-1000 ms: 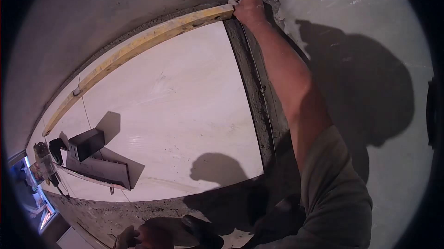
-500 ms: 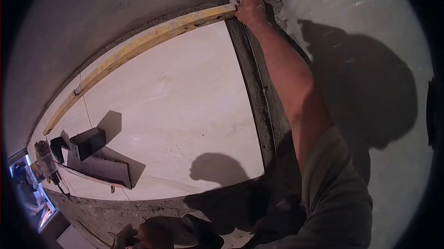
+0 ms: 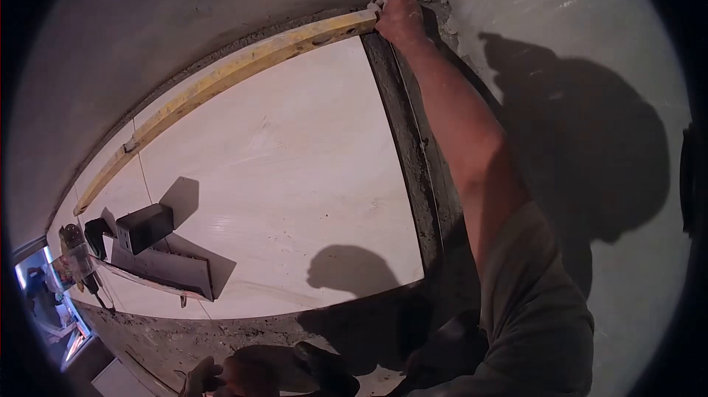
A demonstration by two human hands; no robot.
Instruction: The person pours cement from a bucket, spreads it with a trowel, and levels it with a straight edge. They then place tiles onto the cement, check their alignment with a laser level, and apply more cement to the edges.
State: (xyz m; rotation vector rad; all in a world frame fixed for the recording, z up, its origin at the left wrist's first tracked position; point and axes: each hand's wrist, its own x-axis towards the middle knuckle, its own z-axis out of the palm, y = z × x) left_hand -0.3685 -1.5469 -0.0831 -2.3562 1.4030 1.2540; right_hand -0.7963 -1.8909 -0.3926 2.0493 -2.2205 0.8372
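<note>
My right hand (image 3: 400, 16) is closed around the near end of a long yellow spirit level (image 3: 221, 76), at the top of the head view. The level lies along the far edge of a large pale tile (image 3: 287, 161), close to the wall. It looks bowed through the wide lens. At the bottom edge, in shadow, a dark shape that appears to be my left hand (image 3: 203, 377) is partly cut off. Its fingers are too dark to read, and I cannot make out anything in them.
A black box-shaped object (image 3: 145, 227) and an offcut of tile (image 3: 181, 271) rest on the tiles at left, beside a dark tool (image 3: 72, 238). Rough grey mortar (image 3: 402, 131) borders the tile at right. Plastered walls (image 3: 627, 50) rise behind and to the right.
The view has shifted slightly, so the tiles and objects at left appear a little further right. My right hand keeps its grip on the spirit level's end.
</note>
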